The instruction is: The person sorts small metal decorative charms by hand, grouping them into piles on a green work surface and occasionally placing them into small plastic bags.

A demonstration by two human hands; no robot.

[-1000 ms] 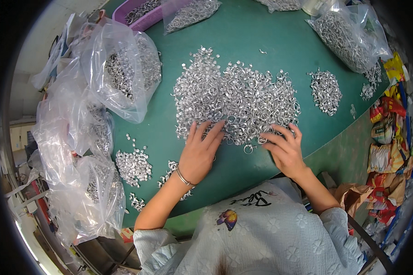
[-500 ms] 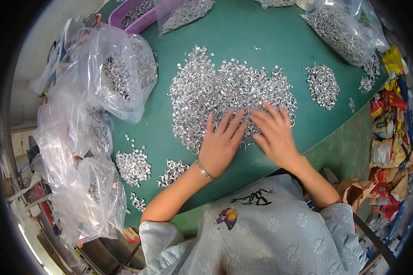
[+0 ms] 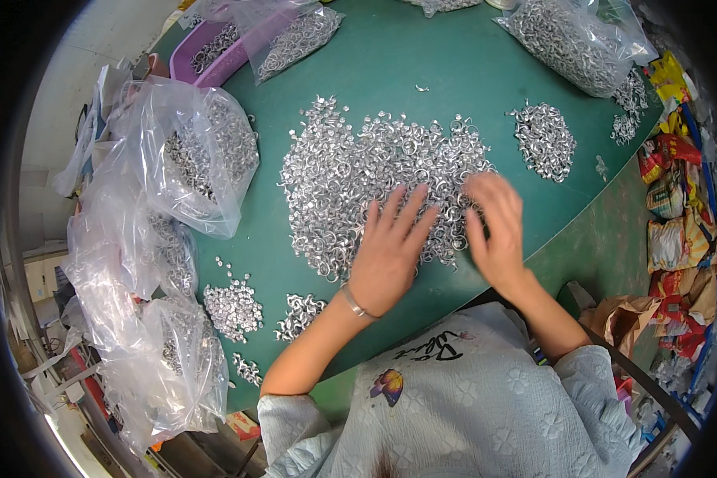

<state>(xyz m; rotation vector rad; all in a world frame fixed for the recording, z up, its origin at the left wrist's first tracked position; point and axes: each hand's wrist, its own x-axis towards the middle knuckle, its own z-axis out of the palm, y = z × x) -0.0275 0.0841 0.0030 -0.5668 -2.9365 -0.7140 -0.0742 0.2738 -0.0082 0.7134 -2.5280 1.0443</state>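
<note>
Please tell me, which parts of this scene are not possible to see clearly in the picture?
- Head view: metal pieces under the left hand and right hand are covered by the palms.
- The shape of one single piece in the big pile is too small to tell.
- The purple tray is partly hidden by a clear bag.

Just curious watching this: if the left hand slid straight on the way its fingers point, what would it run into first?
The left hand already lies on the big heap of small silver metal pieces; going on, it would likely plough deeper into that heap.
</note>
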